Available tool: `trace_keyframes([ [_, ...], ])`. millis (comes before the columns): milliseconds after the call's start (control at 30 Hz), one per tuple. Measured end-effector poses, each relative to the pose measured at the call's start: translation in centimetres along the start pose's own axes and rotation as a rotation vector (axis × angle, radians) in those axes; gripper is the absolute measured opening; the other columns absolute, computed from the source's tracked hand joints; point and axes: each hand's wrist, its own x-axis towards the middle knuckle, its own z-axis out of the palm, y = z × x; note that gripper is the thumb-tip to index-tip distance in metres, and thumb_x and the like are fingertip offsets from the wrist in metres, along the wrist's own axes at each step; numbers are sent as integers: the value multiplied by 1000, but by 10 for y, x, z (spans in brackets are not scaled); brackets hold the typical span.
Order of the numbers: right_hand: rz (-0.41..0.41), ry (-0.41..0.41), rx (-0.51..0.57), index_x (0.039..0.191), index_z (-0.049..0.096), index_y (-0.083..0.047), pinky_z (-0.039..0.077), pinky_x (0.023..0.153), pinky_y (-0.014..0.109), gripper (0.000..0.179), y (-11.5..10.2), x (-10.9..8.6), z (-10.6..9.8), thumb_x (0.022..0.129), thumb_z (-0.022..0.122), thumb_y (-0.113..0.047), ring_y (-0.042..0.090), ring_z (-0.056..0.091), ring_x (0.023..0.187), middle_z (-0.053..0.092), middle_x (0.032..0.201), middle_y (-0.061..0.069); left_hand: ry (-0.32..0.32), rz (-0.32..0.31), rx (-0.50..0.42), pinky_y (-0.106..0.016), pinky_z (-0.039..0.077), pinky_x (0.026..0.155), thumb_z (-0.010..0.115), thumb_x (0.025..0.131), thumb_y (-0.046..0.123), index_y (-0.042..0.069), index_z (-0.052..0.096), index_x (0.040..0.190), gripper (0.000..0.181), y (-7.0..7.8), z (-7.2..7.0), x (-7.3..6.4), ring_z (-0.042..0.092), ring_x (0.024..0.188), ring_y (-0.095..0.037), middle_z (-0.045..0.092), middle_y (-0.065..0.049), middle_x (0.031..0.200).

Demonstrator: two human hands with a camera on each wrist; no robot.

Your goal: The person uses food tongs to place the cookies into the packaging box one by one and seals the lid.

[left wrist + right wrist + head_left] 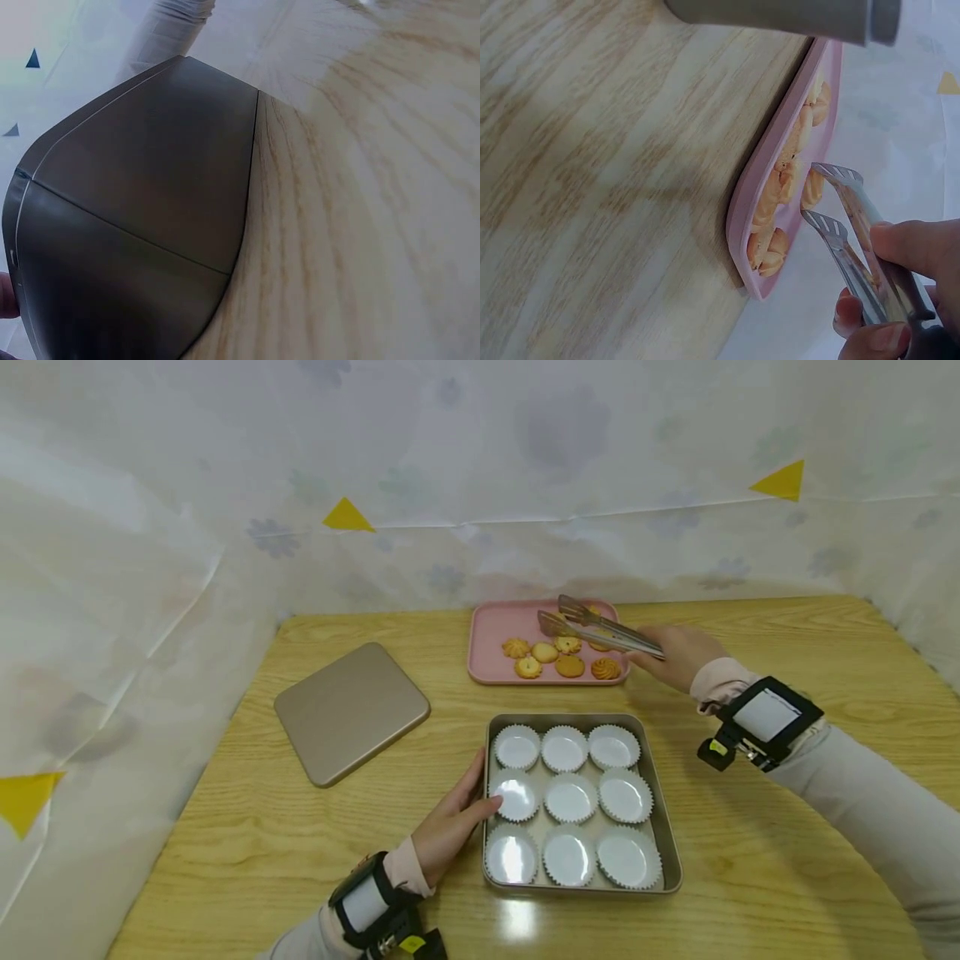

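My right hand [678, 653] grips metal tongs [618, 635] by their arms, thumb on one side. Their slotted tips are spread over a pink tray [487, 670] of cookies. In the right wrist view one cookie [812, 189] appears between the tips; I cannot tell whether they pinch it. My left hand [450, 822] holds the left side of a square metal baking pan [581, 891], thumb over the rim and fingers along the outer wall. Several white fluted paper cups [570, 797] stand in rows inside the pan. Its outer wall [142, 165] fills much of the left wrist view.
A flat gold-coloured lid [352, 714] lies tilted on the wooden table [247, 827], left of the pink tray. Pale flower-patterned sheeting [450, 460] hangs behind and at the sides, with yellow triangles [347, 517] on it.
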Motion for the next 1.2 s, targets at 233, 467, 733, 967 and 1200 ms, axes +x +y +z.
trace_keyframes([
  [233, -22, 10, 0, 116, 62, 6, 42, 56, 41, 34, -5, -8, -8, 94, 63, -20, 23, 52, 60, 67, 84, 17, 3, -5, 7, -49, -2, 120, 49, 100, 15, 11, 3, 157, 73, 1, -1, 0, -10, 148, -26, -6, -9, 163],
  [467, -30, -9, -25, 112, 62, 6, 39, 54, 36, 31, -5, -5, -12, 94, 63, -20, 21, 49, 58, 62, 75, 11, 3, -8, 7, -48, 0, 120, 48, 100, 14, 11, 3, 157, 73, 0, -1, 1, -10, 148, -26, -6, -9, 163],
  [733, -17, -62, -15, 112, 63, 5, 41, 55, 36, 36, -10, 14, -7, 94, 63, -25, 22, 53, 62, 63, 78, 10, 2, -16, -4, -49, 1, 120, 49, 100, 15, 12, 3, 157, 73, 0, -2, 0, -9, 148, -26, -5, -9, 163],
  [967, 0, -95, -65, 118, 61, 2, 45, 54, 41, 40, -20, 35, 0, 94, 62, -30, 26, 57, 63, 66, 83, 17, 20, -24, 1, -50, -1, 120, 50, 99, 16, 13, 5, 157, 73, 0, -1, -2, -10, 148, -27, -5, -9, 163],
  [1200, 3, -109, -104, 123, 59, 5, 50, 63, 48, 46, -23, 45, 6, 94, 62, -31, 32, 63, 72, 67, 87, 21, 17, -19, -8, -50, -2, 120, 50, 99, 15, 12, 4, 157, 74, 0, 0, -3, -11, 148, -27, -6, -10, 163],
])
